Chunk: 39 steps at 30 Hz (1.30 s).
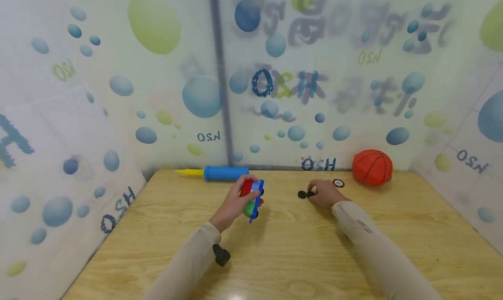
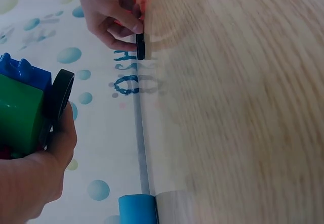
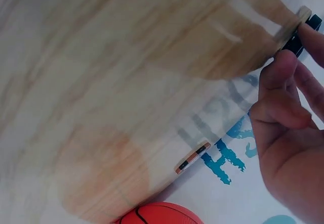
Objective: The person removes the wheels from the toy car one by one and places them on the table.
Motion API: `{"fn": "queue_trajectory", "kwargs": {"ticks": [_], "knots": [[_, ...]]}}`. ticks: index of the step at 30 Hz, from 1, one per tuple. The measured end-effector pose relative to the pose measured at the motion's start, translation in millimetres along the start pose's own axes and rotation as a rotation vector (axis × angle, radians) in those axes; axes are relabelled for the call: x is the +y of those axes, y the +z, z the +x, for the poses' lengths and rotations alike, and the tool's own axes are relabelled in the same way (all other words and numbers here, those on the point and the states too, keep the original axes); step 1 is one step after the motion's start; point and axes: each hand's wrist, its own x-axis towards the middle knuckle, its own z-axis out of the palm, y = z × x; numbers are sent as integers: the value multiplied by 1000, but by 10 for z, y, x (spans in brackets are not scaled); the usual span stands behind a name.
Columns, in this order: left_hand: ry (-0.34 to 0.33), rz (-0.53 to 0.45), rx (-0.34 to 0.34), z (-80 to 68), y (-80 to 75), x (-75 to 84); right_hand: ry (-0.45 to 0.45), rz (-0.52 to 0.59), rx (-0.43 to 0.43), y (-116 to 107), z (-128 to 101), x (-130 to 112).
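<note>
My left grip [image 1: 235, 200] clasps car [image 1: 249, 209] above worktop [image 1: 294, 247] — held by body, presumably keeping wheels [image 2: 61, 90] free. My right grip [image 1: 325, 193] pinches black disc [image 1: 311, 194], 2nd disc [image 1: 301, 194] just beside — thin shape probably suits pinching.

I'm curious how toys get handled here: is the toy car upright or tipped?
Tipped: in the head view, the left hand grips the toy car with its black wheels facing sideways, not down at the table.

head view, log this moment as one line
left hand: holds toy car | right hand: pinches disc | second disc: alongside | chip, ball: rear right | pump: rear left
</note>
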Motion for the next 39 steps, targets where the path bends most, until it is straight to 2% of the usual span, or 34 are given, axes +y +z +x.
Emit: {"fn": "queue_trajectory", "kwargs": {"ticks": [7,16,24,35,39], "knots": [[-8,0,-19,0,1,12,51,42,-57,-73,-55,10],[5,6,-63,79,32,41,-32,101,-36,-181,-279,-77],[39,138,87,52,-4,-41,-217,196,-13,-54,-326,-426],[9,133,105,76,-10,-56,-360,336,125,139,-454,-947],[9,124,108,75,8,-49,-394,343,186,209,-499,-1064]]}}
